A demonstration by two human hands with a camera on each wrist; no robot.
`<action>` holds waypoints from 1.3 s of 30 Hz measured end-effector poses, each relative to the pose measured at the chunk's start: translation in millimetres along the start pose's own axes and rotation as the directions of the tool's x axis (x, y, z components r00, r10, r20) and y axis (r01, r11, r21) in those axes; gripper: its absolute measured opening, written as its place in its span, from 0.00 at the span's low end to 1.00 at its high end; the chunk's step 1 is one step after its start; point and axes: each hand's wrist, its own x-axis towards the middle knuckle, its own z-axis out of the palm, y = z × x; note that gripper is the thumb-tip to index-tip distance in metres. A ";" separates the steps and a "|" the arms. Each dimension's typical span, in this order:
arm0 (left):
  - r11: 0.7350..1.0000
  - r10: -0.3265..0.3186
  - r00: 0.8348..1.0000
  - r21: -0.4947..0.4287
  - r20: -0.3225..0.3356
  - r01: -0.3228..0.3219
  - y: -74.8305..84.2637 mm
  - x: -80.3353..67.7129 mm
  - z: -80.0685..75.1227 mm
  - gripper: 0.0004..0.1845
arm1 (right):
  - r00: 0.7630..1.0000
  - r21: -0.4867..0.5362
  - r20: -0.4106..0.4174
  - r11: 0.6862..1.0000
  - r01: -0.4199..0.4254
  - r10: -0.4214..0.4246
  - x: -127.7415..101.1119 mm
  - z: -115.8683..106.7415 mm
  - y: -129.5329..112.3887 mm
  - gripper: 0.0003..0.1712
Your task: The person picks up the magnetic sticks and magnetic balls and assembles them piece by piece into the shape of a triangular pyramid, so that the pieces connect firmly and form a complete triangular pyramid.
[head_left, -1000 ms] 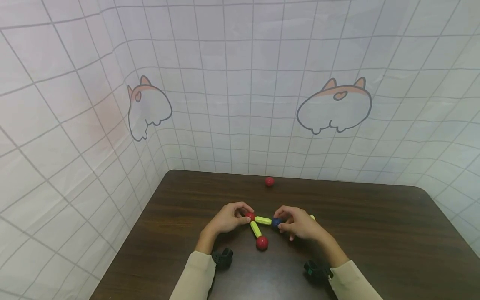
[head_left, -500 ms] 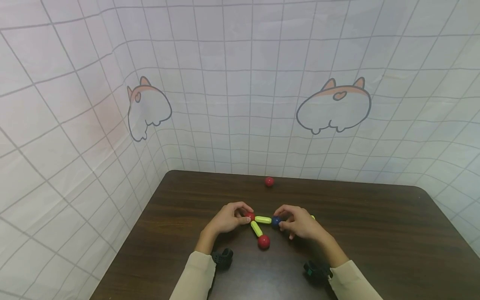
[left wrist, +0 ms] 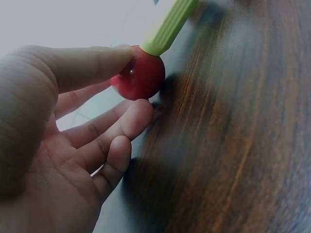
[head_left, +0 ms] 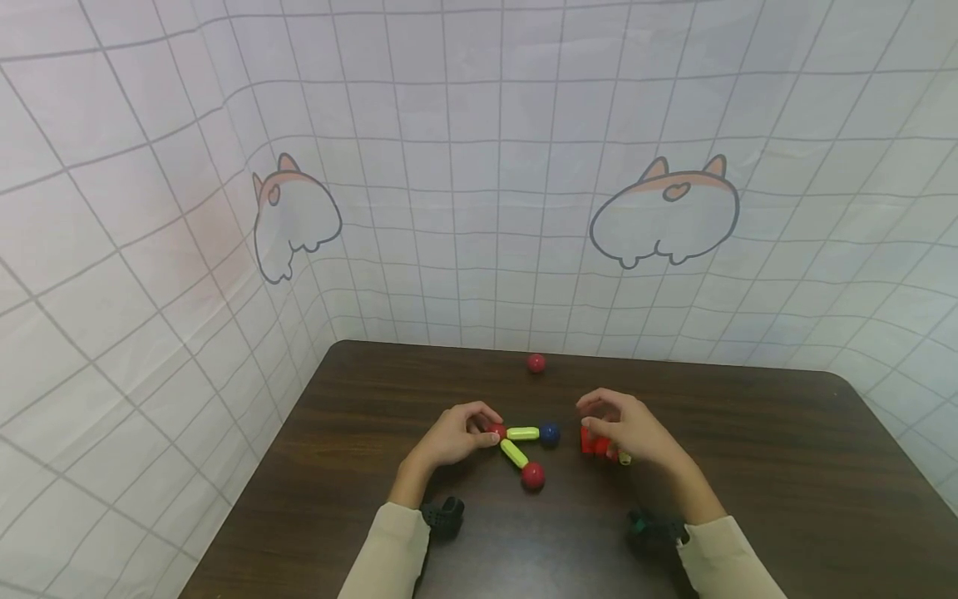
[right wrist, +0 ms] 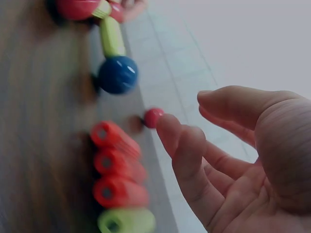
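One glossy red ball [left wrist: 140, 77], pinched by left hand [head_left: 452, 434]

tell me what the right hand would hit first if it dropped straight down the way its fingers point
Probably the red sticks lying side by side right under the right hand, with a green stick at the near end of the row. The hand holds nothing; its height above them is unclear.
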 end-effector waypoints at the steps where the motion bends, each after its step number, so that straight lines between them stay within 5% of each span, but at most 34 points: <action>1: 1.000 -0.002 1.000 -0.001 -0.004 0.002 0.0 0.1 0.1 0.10 | 1.000 0.000 -0.014 1.000 -0.005 0.005 -1.6 -5.0 0.7 0.19; 10: 1.000 -0.011 1.000 -0.009 -0.021 0.011 -1.3 1.4 0.8 0.11 | 0.992 -0.024 -0.112 0.998 -0.055 0.052 -14.1 -40.2 15.3 0.22; 27: 1.000 0.008 1.000 -0.016 0.009 -0.008 -2.0 0.8 0.2 0.13 | 0.998 -0.101 0.044 0.994 -0.032 0.037 -35.5 -36.5 43.2 0.27; 39: 1.000 0.010 1.000 -0.007 0.006 -0.010 -2.0 0.9 0.8 0.11 | 0.997 -0.131 0.070 0.991 -0.011 0.021 -34.1 -33.8 45.1 0.29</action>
